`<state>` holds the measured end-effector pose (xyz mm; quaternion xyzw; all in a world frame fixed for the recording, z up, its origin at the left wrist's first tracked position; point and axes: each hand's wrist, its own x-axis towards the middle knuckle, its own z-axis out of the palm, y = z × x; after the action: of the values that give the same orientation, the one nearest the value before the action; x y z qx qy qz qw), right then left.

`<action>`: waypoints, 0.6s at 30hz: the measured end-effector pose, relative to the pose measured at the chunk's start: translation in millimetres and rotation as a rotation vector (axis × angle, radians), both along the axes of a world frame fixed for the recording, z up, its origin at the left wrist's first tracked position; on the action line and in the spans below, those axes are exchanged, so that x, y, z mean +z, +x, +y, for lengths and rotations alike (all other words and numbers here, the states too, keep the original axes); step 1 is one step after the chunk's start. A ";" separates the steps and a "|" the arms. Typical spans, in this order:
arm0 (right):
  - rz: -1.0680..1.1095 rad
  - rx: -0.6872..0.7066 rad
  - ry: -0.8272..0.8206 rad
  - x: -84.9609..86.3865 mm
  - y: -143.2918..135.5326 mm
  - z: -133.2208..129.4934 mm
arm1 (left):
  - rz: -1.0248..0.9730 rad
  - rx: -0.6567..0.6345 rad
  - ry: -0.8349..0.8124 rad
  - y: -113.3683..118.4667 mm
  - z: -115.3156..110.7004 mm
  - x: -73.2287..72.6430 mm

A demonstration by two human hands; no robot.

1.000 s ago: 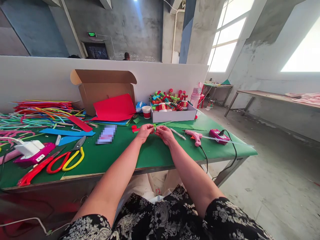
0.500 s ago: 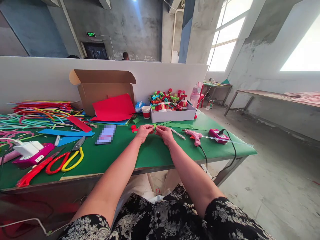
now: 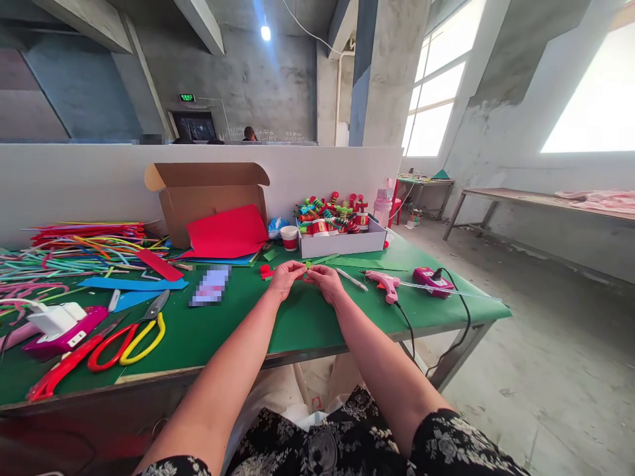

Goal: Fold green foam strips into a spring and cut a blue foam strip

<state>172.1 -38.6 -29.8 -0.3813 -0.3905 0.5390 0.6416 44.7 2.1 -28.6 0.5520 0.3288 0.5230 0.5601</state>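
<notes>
In the head view, we see the small green piece [image 3: 308, 266] above the tabletop [image 3: 238, 337], between the left hand [image 3: 286, 279] and right hand [image 3: 326, 281]. Each grip is a closed fingertip pinch on it. It is too small and covered for us to tell its long axis or which way it points. Compared with half a second ago, our view has tilted up, bringing the hanging lamp [image 3: 266, 33] fully into sight; both hands keep their pinch.
</notes>
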 end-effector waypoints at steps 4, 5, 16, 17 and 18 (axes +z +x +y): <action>-0.016 0.011 -0.004 0.4 -0.2 -0.6 | 0.009 0.020 -0.001 -1.1 1.1 -0.3; -0.024 0.004 -0.002 0.1 -0.4 -0.5 | 0.014 0.019 -0.004 -1.2 1.4 -0.6; -0.147 -0.121 0.075 -3.2 -2.9 0.9 | -0.012 0.011 -0.038 0.7 -1.3 0.8; -0.146 -0.118 0.071 -3.5 -3.8 1.6 | -0.009 0.011 -0.034 0.3 -1.4 1.0; -0.146 -0.114 0.068 -3.8 -4.6 2.2 | -0.006 0.012 -0.030 0.0 -1.4 1.0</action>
<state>167.5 -36.4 -33.6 -0.4192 -0.4317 0.4588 0.6537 44.7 0.7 -27.7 0.5399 0.3384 0.5229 0.5662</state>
